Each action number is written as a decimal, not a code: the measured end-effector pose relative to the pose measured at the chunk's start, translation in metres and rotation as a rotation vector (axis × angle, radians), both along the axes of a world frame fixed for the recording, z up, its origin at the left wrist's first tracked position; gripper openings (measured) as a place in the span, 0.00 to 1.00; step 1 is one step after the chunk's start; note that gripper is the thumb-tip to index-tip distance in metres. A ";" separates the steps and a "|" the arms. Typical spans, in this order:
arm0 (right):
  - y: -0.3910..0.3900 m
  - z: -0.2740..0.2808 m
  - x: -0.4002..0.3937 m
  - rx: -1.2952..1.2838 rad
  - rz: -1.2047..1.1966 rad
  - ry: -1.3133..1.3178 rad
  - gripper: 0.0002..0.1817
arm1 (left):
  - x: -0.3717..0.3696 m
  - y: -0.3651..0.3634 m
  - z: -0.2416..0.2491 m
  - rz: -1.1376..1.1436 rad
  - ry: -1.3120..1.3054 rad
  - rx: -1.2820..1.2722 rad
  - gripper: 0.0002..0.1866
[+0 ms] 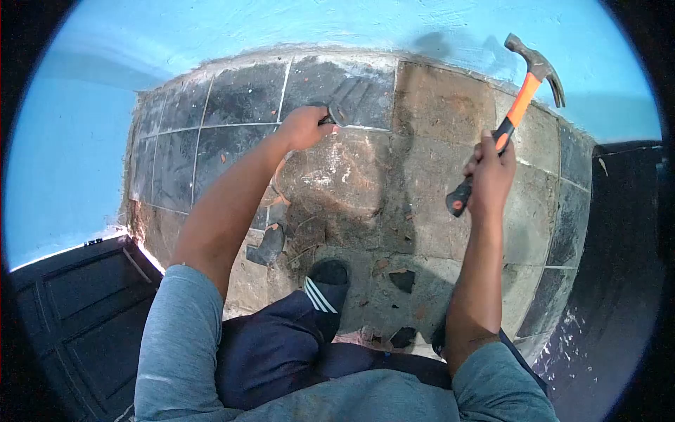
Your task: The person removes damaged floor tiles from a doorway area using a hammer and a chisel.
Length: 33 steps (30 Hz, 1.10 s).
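My right hand (490,172) is wrapped round the black and orange handle of a claw hammer (521,102), which is raised at the right with its metal head near the blue wall. My left hand (304,128) is closed round a tool with a dark handle (328,114); the tool's metal part is partly hidden and points to the right. That tool is at the edge of a dark floor tile (351,88), beside a bare brown patch (337,169) where no tile lies.
Broken tile pieces (266,245) lie near my foot (329,281), with more shards (403,281) to its right. A blue wall (281,24) borders the floor at the top. A dark panelled door (91,302) is at the lower left.
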State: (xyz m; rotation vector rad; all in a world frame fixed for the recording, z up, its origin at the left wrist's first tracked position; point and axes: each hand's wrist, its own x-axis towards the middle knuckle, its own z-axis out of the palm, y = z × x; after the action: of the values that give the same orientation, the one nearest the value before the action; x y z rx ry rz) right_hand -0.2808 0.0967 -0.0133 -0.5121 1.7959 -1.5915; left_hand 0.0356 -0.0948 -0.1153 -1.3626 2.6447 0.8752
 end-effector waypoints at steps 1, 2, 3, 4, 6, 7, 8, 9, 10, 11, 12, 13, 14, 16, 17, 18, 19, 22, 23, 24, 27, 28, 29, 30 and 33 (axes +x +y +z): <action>-0.001 -0.004 0.012 0.045 -0.024 0.026 0.07 | 0.001 -0.001 -0.001 0.007 0.000 0.001 0.22; 0.001 -0.028 0.022 0.124 0.003 0.150 0.10 | 0.001 0.000 -0.002 0.017 0.021 0.007 0.22; 0.005 -0.051 0.040 0.148 0.068 0.284 0.12 | 0.003 -0.001 -0.004 0.030 0.042 0.010 0.22; 0.011 -0.072 0.058 0.170 0.135 0.416 0.14 | 0.004 -0.002 -0.004 0.044 0.061 0.012 0.22; 0.021 -0.088 0.075 0.126 0.571 0.607 0.17 | 0.003 -0.001 0.000 0.037 0.069 0.014 0.21; 0.022 -0.084 0.076 0.252 0.611 0.444 0.17 | 0.004 0.001 0.001 0.033 0.072 0.019 0.21; 0.024 -0.078 0.075 0.377 0.646 0.277 0.17 | 0.003 0.005 0.001 0.045 0.076 0.026 0.22; 0.020 -0.064 0.074 0.493 0.678 0.111 0.18 | 0.004 0.003 0.002 0.060 0.082 0.025 0.22; 0.023 -0.056 0.067 0.474 0.579 0.102 0.19 | 0.005 0.003 0.002 0.073 0.086 0.027 0.22; 0.022 -0.046 0.059 0.442 0.527 0.106 0.15 | 0.005 0.003 0.001 0.062 0.080 0.026 0.22; 0.017 -0.034 0.049 0.409 0.476 0.114 0.12 | 0.006 0.001 -0.002 0.053 0.077 0.023 0.22; 0.012 -0.016 0.039 0.376 0.379 0.092 0.11 | 0.007 -0.001 -0.004 0.048 0.075 0.018 0.23; 0.006 0.001 0.029 0.343 0.283 0.068 0.12 | 0.008 -0.003 -0.005 0.032 0.057 0.009 0.23; -0.003 0.025 0.010 0.093 0.143 0.035 0.10 | 0.009 -0.007 -0.007 -0.006 0.020 -0.005 0.24; -0.005 0.031 0.003 0.023 0.063 0.062 0.08 | 0.009 -0.007 -0.009 -0.002 0.046 0.001 0.24; -0.007 0.033 0.005 -0.053 -0.002 0.062 0.09 | 0.009 -0.007 -0.009 0.003 0.073 0.005 0.24; -0.009 0.035 0.009 -0.132 -0.065 0.063 0.09 | 0.008 -0.008 -0.009 0.009 0.100 0.006 0.24; 0.003 -0.006 0.041 0.060 -0.020 0.153 0.09 | 0.003 -0.004 0.002 0.025 0.059 0.060 0.23; 0.010 -0.031 0.055 0.115 0.127 0.379 0.11 | 0.002 -0.005 0.002 0.016 0.028 0.056 0.21; 0.017 -0.052 0.069 0.172 0.274 0.602 0.14 | 0.000 -0.006 0.000 0.007 -0.005 0.054 0.20; 0.025 -0.067 0.085 0.452 0.632 0.380 0.17 | 0.000 0.000 -0.004 -0.023 -0.051 0.024 0.19; 0.027 -0.073 0.078 0.440 0.578 0.278 0.16 | -0.001 -0.002 -0.004 -0.036 -0.055 0.005 0.19; 0.027 -0.076 0.071 0.426 0.530 0.175 0.16 | 0.000 -0.004 -0.004 -0.024 -0.040 0.016 0.19; 0.026 -0.072 0.063 0.484 0.494 0.028 0.14 | 0.001 -0.001 -0.003 -0.014 -0.026 0.035 0.20; 0.025 -0.080 0.041 0.416 0.359 0.009 0.11 | -0.002 0.003 0.005 -0.001 0.053 0.015 0.20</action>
State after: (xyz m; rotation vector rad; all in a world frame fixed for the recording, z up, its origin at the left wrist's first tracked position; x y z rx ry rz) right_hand -0.2399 0.1215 -0.0931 -0.5998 1.8510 -0.9442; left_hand 0.0341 -0.0916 -0.1102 -1.3529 2.6721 0.9414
